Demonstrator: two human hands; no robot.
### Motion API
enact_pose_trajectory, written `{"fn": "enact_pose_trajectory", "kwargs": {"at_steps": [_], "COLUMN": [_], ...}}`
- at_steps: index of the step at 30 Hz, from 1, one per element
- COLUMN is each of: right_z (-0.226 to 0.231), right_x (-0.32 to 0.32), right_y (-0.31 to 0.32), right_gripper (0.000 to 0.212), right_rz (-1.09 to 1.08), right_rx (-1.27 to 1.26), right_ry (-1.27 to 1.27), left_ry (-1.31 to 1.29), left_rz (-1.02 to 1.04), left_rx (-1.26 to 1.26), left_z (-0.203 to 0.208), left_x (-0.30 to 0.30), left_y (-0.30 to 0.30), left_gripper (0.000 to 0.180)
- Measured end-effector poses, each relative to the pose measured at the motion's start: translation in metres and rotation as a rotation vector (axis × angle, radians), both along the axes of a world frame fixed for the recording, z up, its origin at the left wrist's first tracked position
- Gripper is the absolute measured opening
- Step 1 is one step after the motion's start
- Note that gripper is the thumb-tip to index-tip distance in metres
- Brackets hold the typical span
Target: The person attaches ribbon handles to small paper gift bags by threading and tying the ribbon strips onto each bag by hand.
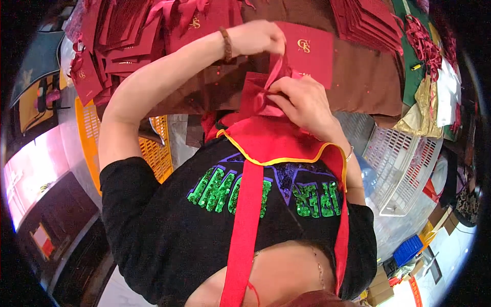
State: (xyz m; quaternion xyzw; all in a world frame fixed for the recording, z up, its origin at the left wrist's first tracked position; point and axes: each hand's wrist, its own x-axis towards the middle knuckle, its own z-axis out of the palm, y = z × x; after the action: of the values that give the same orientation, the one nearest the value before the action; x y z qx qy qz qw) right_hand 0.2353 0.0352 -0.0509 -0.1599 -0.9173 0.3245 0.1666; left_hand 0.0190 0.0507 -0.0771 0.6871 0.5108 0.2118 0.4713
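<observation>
My left hand (257, 39), with a brown bead bracelet on its wrist, is closed at the far side of the work. From its fingertips a pinkish-red satin ribbon (276, 69) runs down toward my other hand. My right hand (307, 101) pinches the ribbon lower down, against a dark red paper bag (250, 94) at the table's near edge. My fingers and the ribbon hide part of this bag. Just beyond my right hand, a flat red bag (317, 53) with a gold emblem lies on the brown tablecloth (365, 82).
Stacks of red bags (123, 38) cover the table's far left, with another pile (365, 23) at the far right. Loose red ribbons (424, 43) hang beside green and gold material. An orange crate (156, 148) stands below left, a white basket (401, 158) below right.
</observation>
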Motion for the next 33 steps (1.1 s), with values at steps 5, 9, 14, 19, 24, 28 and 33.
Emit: {"fn": "enact_pose_trajectory", "kwargs": {"at_steps": [5, 9, 14, 19, 24, 28, 33], "right_z": [-0.003, 0.001, 0.006, -0.015, -0.04, -0.04, -0.035], "right_x": [-0.003, -0.005, 0.001, 0.042, 0.038, 0.039, 0.035], "right_y": [-0.002, -0.005, 0.001, 0.014, 0.002, -0.001, 0.007], "right_gripper": [0.008, 0.01, 0.024, 0.088, 0.08, 0.069, 0.053], "right_rz": [-0.028, 0.02, 0.01, -0.21, -0.152, -0.163, -0.242], "right_rx": [0.062, 0.132, 0.067, -0.958, -0.858, -1.072, -1.412], "right_ry": [0.018, 0.02, 0.176, 0.319, -0.03, 0.164, 0.504], "left_ry": [-0.317, 0.013, -0.227, -0.352, -0.182, -0.479, -1.109], "left_rz": [0.318, 0.137, -0.18, 0.13, 0.217, 0.732, 0.415], "left_rx": [-0.333, -0.307, -0.234, -0.392, 0.278, -0.208, -0.22], "left_z": [-0.012, -0.02, -0.04, 0.001, 0.0, 0.037, 0.033], "left_x": [0.019, 0.03, 0.048, 0.048, 0.038, 0.001, 0.005], "left_y": [-0.006, 0.006, 0.003, -0.006, 0.011, 0.039, 0.017], "left_gripper": [0.031, 0.047, 0.047, 0.043, 0.042, 0.031, 0.039]}}
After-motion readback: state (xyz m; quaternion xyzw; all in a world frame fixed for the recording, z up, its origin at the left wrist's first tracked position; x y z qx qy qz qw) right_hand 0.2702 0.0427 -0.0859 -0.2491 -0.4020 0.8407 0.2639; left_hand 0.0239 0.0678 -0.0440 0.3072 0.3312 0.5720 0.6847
